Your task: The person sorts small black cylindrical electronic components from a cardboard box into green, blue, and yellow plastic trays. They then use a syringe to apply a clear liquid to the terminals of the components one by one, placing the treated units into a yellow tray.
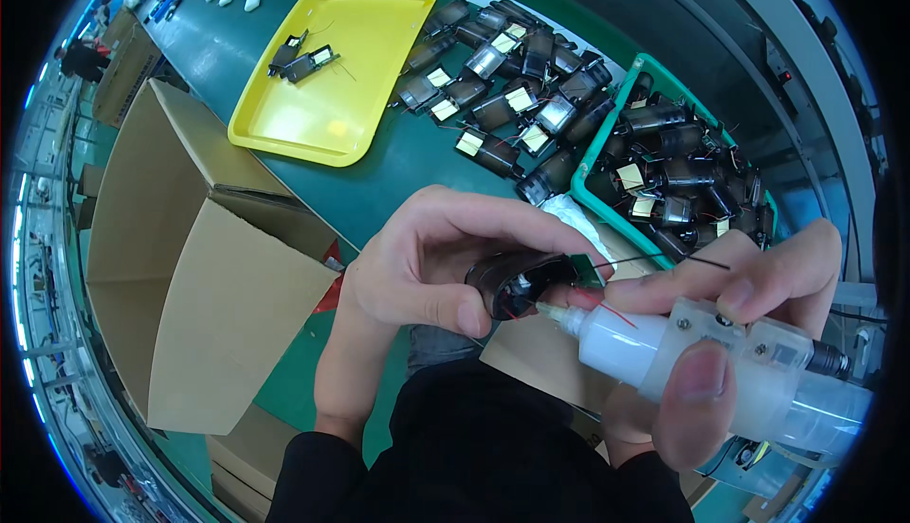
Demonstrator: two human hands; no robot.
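Note:
My left hand is closed round a dark, see-through plastic housing, its open end turned to the right. Inside it some small parts show, and thin red and black wires stick out beside a small green board. In my right hand is a glue syringe with white contents and a clear clamp-like holder round its barrel. The syringe's tapered tip points left, right at the housing's open end; whether it touches the inside cannot be made out.
Beyond my hands, a yellow tray holds a couple of similar units. Many more dark housings lie heaped beside it, and others fill a green basket on the right. An open cardboard box stands at the left, below the green table.

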